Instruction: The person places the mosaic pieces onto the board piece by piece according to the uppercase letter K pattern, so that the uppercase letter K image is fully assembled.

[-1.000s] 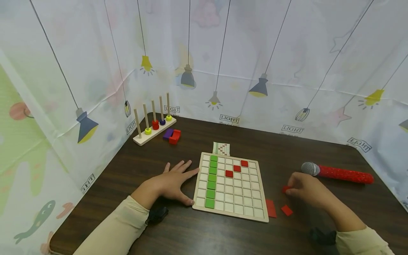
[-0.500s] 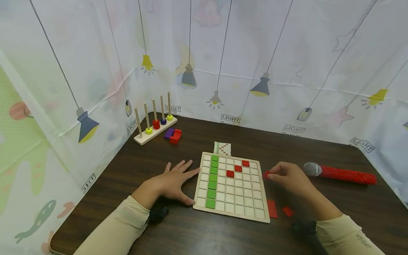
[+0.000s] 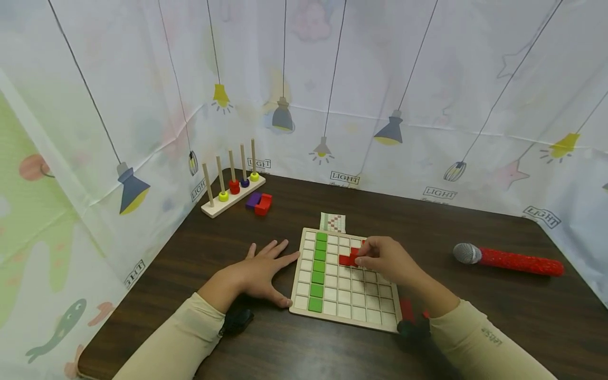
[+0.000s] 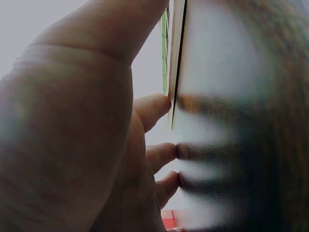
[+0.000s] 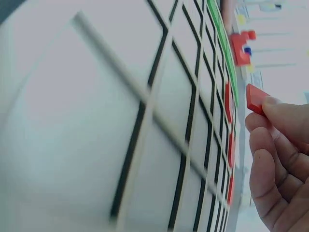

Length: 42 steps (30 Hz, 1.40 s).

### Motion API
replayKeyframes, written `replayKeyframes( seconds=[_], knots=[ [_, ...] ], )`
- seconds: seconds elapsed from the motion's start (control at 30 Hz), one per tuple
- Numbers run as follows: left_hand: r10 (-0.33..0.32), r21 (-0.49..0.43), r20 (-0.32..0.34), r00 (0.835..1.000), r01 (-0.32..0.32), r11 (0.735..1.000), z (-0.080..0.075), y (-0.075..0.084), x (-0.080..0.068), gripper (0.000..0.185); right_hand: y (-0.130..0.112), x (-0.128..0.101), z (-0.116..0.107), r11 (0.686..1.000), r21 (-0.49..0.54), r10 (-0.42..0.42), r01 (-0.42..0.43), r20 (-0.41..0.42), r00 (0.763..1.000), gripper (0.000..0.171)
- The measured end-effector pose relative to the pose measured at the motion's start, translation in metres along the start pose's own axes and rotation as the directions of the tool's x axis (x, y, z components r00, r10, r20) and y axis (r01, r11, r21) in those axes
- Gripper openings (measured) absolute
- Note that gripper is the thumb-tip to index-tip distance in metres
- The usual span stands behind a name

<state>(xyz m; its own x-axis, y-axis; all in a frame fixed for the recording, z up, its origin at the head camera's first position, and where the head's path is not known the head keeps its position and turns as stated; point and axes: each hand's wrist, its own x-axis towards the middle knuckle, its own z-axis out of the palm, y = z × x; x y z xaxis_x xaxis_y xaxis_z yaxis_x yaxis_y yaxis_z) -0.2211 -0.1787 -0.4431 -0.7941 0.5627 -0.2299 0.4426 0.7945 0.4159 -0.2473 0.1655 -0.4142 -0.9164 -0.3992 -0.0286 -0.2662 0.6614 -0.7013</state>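
A square wooden grid board (image 3: 329, 317) lies on the dark table, with a column of green tiles (image 3: 317, 277) near its left side. Red tiles (image 3: 344, 259) sit in cells toward its upper right, partly covered by my right hand. My right hand (image 3: 393, 262) is over the board and pinches a small red tile (image 5: 256, 99) between thumb and index finger, raised above the grid in the right wrist view. My left hand (image 3: 255, 275) rests on the table with fingers spread. Its thumb and index fingertips touch the board's left edge.
A printed pattern card (image 3: 332, 222) lies behind the board. More red tiles (image 3: 406, 310) are at its lower right, partly hidden by the right arm. Farther right lies a red microphone (image 3: 513, 260). A peg stand (image 3: 234, 198) with rings and red and purple blocks (image 3: 263, 205) are back left.
My right hand has carried a red tile from the table right of the board leftward to above the grid, near the red tiles. The left hand has stayed at the board's edge.
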Motion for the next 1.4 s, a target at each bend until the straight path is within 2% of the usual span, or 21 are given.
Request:
replayKeyframes(
  seconds=[0.3,0.4,0.87,1.4],
  knots=[
    [0.0,0.002,-0.003,1.0,0.0,1.0,0.001,-0.001,0.0,0.113,-0.018,0.015,0.028,0.998,-0.012,-0.067,0.068,0.065,0.996,0.007],
    [0.0,0.002,-0.005,1.0,0.0,1.0,0.001,-0.001,0.0,0.113,-0.022,0.017,0.033,0.995,-0.052,-0.083,0.087,0.072,0.994,0.009],
    [-0.005,-0.008,-0.002,1.0,0.005,1.0,0.0,0.001,0.0,0.113,-0.027,0.02,0.041,0.99,-0.126,-0.054,0.06,0.055,0.997,0.008],
    [-0.001,0.009,-0.007,1.0,0.001,1.0,0.0,0.0,0.001,0.112,-0.032,0.02,0.048,0.964,-0.26,-0.054,0.062,0.038,0.998,0.011]
  ],
)
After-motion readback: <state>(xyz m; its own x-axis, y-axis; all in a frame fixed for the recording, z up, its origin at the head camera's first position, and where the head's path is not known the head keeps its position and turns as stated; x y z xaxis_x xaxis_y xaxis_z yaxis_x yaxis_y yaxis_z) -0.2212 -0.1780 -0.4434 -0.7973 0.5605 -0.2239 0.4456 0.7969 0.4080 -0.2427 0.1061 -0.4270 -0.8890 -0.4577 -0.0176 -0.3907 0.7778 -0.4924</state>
